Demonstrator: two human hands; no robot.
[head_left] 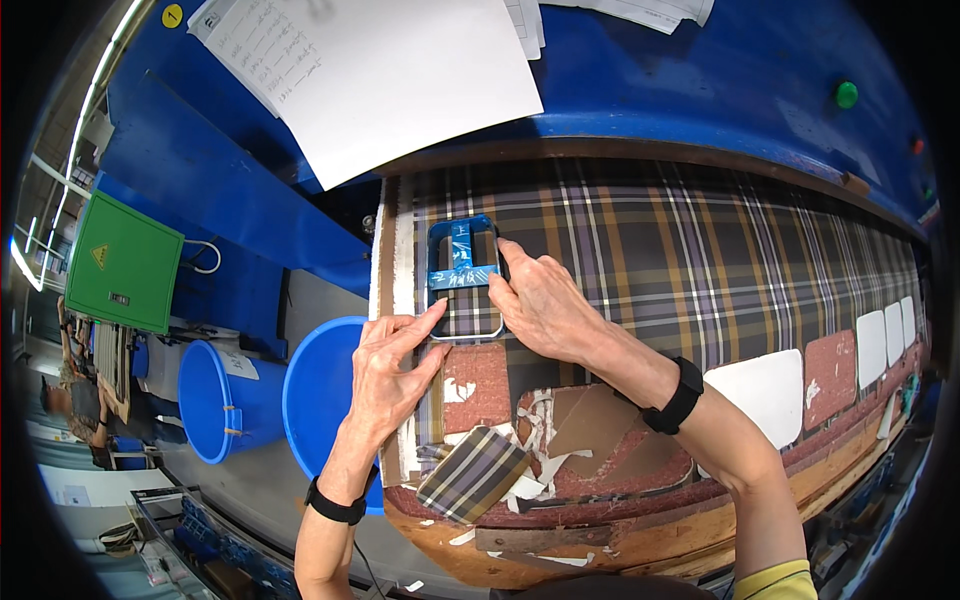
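A blue-topped cutting die point(463, 278), a rounded rectangular frame with crossbars and handwritten marks, lies on the left end of a dark plaid fabric point(640, 250). My right hand point(545, 300) grips its right side, index finger along the upper edge and thumb lower down. At the near left corner, my left hand point(390, 365) has its index finger and thumb around the frame. Just nearer than the die is a reddish board patch point(476, 385). A stack of cut plaid pieces point(475, 474) rests in front of my left hand.
A blue machine point(680, 90) with paper sheets point(400, 80) spans the far side. White rounded panels point(760, 398) line the near right edge of the worn board. Blue tubs point(325, 390) stand left, by a green box point(123, 262). Scraps point(540, 488) litter the near edge.
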